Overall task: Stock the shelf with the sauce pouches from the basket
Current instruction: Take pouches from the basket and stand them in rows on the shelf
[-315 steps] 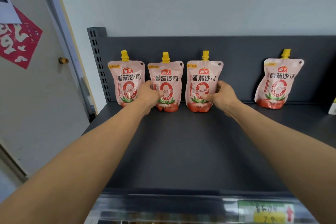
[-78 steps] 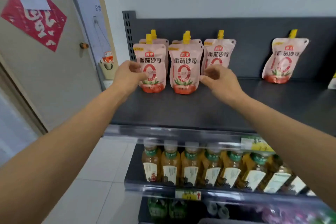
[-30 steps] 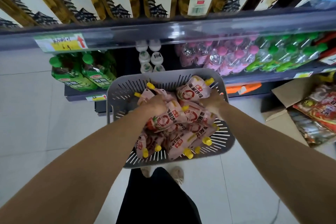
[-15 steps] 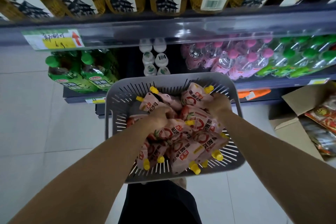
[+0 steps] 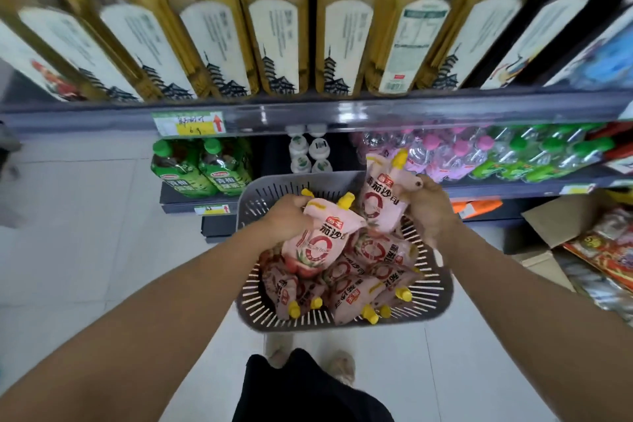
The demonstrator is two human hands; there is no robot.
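Note:
A grey slotted basket (image 5: 435, 298) sits on the floor below me, holding several pink sauce pouches (image 5: 356, 291) with yellow caps. My left hand (image 5: 284, 217) grips the top of one pink pouch (image 5: 318, 243) lifted above the pile. Over the basket's far right corner, my right hand (image 5: 428, 212) holds a second pouch (image 5: 382, 199) upright by its upper edge. The dark top shelf with the stocked pouches is out of view.
A shelf edge (image 5: 342, 113) with a price tag (image 5: 188, 123) runs across above the basket, tall yellow bottles (image 5: 274, 27) standing on it. Green bottles (image 5: 202, 168) and pink-capped water bottles (image 5: 445, 154) fill the lower shelf. An open cardboard box (image 5: 561, 229) lies right. My shoes (image 5: 339, 365) are close behind the basket.
Both hands have risen out of the pile, each lifting a pouch. The view has tilted up, so the bottle shelf looms larger.

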